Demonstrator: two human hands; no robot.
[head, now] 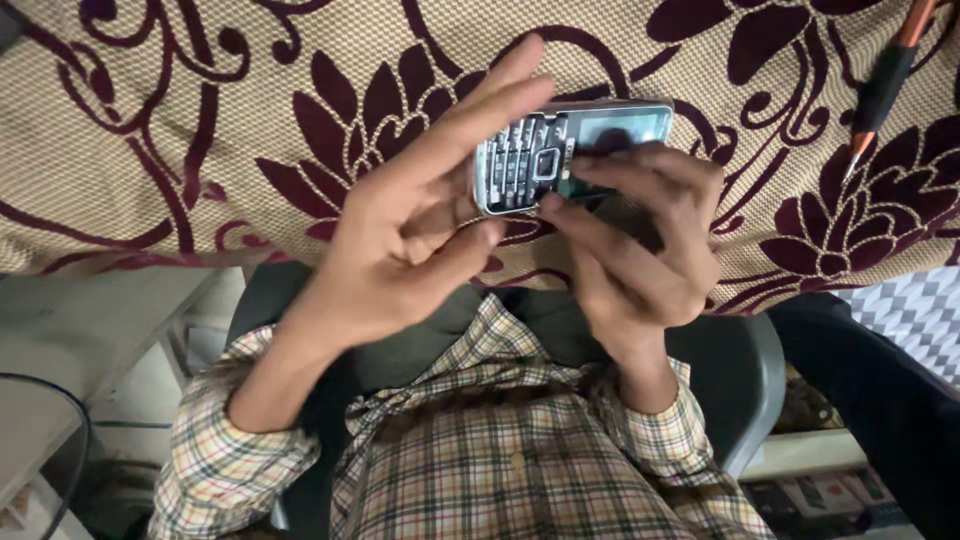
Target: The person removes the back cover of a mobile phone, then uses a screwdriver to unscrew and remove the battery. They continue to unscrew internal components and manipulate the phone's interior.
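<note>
Both hands are closed on a silver keypad phone (pixel 560 150) held between them over the patterned cloth (pixel 150 130): the left hand (pixel 400 250) cradles its keypad end while the right hand (pixel 640 250) presses thumb and fingertips near the screen, seemingly handling or inspecting it, which calls for steady grip.

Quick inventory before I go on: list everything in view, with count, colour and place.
phone: 1, silver and black keypad type, held over the cloth, centre.
cloth: 1, beige with maroon flowers, covers the surface across the top.
screwdriver: 1, orange and black, lying on the cloth, top right.
chair: 1, grey, under the person, lower centre.
cable: 1, black, lower left.
patterned fabric: 1, grey and white, right edge.
shirt: 1, checked beige, bottom centre.
left hand: 1, fingers spread, supporting the phone's keypad end.
right hand: 1, fingers on the phone's front.
</note>
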